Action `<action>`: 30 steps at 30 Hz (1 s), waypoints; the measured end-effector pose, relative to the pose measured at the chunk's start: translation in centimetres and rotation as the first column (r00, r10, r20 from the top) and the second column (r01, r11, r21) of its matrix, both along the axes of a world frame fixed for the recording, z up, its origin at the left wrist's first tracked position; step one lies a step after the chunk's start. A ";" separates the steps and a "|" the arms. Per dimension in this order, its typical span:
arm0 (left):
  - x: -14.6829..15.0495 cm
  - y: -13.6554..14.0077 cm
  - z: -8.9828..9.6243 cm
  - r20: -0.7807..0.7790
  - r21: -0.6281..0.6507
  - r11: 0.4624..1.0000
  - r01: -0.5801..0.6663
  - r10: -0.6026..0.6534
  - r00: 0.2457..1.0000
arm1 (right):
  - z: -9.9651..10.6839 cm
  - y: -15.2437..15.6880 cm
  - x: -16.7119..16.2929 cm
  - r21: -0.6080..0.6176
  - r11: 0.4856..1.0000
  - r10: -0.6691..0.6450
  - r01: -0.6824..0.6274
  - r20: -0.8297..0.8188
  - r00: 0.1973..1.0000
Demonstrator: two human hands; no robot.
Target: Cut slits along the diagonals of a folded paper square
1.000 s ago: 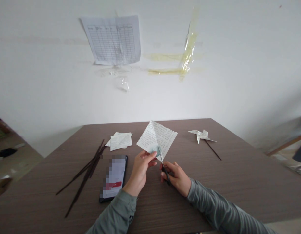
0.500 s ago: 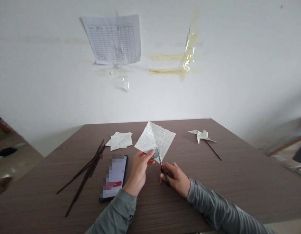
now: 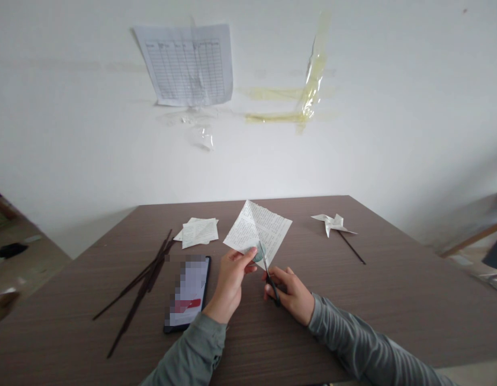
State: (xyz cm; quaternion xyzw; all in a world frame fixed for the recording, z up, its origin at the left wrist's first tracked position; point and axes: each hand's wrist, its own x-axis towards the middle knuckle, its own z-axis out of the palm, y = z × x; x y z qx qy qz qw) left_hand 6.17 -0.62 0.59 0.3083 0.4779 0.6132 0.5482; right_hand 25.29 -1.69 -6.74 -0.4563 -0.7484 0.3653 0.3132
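Paper (image 3: 257, 229) has shifted slightly; left fingers (image 3: 248, 258) pinch it, half-hidden right fingers (image 3: 282, 275) seem clamped on scissors (image 3: 271, 284).

The left hand (image 3: 237, 265) pinches a printed paper square (image 3: 254, 228) while the right hand (image 3: 289, 292) holds scissors (image 3: 274, 292) against it.

Plain room, kind unclear — brown table (image 3: 417, 279) | white wall (image 3: 272, 166) | taped-up chart (image 3: 187, 69)

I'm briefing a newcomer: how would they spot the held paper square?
Above the brown table, near its middle, find the left hand. It holds the text-covered paper square, with scissors at its near corner. Unlike the sheets lying to its left, it is held and shows a greenish patch.
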 end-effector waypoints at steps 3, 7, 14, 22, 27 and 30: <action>0.1 -0.1 0.1 0.017 0.003 1.000 0.000 0.000 1.000 | 0.7 -0.1 0.1 -0.005 1.000 0.019 -0.019 -0.001 1.000; 0.1 -0.1 0.1 0.018 0.002 1.000 0.004 -0.004 1.000 | 1.2 -0.1 0.2 -0.016 0.999 0.039 -0.039 -0.016 0.999; 0.0 -0.1 0.2 0.016 0.003 1.000 -0.003 0.003 1.000 | 0.3 -0.1 -0.1 -0.024 1.000 0.012 -0.012 -0.022 1.000; 0.1 -0.1 0.3 0.014 0.003 1.000 -0.008 0.008 1.000 | 1.3 -0.1 0.5 -0.030 0.998 0.053 -0.055 -0.065 0.996; 0.0 0.0 0.1 0.022 0.009 1.000 0.003 -0.003 1.000 | 1.9 -0.3 0.5 -0.028 0.998 0.049 -0.051 -0.075 0.996; -0.1 0.0 0.0 0.016 0.011 1.000 0.011 -0.011 1.000 | 1.6 -0.3 0.4 -0.024 0.999 0.044 -0.046 -0.079 0.996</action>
